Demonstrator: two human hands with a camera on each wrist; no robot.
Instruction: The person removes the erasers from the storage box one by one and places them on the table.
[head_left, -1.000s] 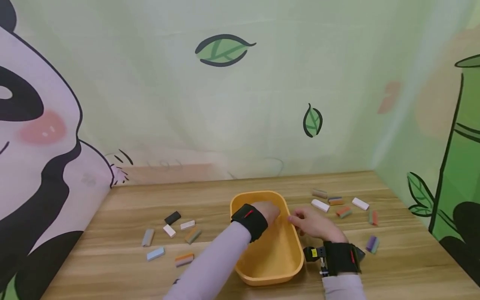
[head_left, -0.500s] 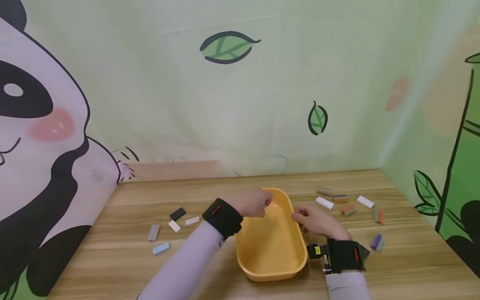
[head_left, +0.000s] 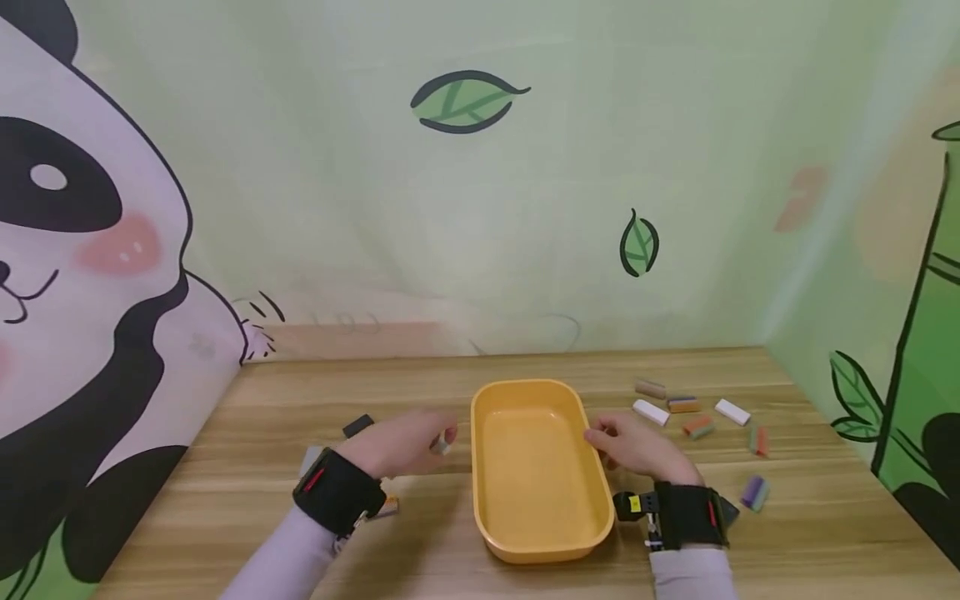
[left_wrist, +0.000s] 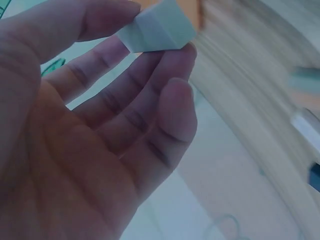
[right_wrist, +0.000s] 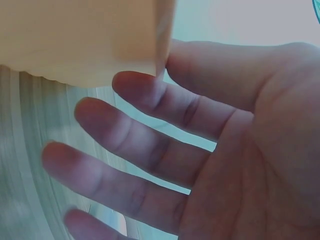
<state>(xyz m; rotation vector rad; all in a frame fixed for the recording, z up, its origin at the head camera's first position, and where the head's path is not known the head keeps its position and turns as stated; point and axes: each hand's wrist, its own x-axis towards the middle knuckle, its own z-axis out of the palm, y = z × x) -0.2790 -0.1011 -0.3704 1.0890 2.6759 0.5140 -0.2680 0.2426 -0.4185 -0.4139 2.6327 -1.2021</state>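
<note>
My left hand (head_left: 405, 442) is over the table, left of the yellow plastic basin (head_left: 540, 492). It pinches a small pale rectangular block (left_wrist: 157, 30) between thumb and fingertips, clearest in the left wrist view; in the head view only a bit of the block shows beneath the fingers. On the basin's right side, my right hand (head_left: 637, 447) holds the rim between thumb and index finger. The right wrist view shows the thumb (right_wrist: 210, 67) against the basin wall, with the other fingers spread below it. No block is visible inside the basin.
Several blocks lie right of the basin, among them a white block (head_left: 650, 412) and a purple-and-green block (head_left: 754, 492). Beside my left arm are a black block (head_left: 357, 425) and an orange-and-grey block (head_left: 387, 506), partly covered. A printed cloth (head_left: 337, 208) hangs behind the table.
My left hand has come up out of the basin and moved left over the table, pinching the pale block. The right hand keeps its place on the rim.
</note>
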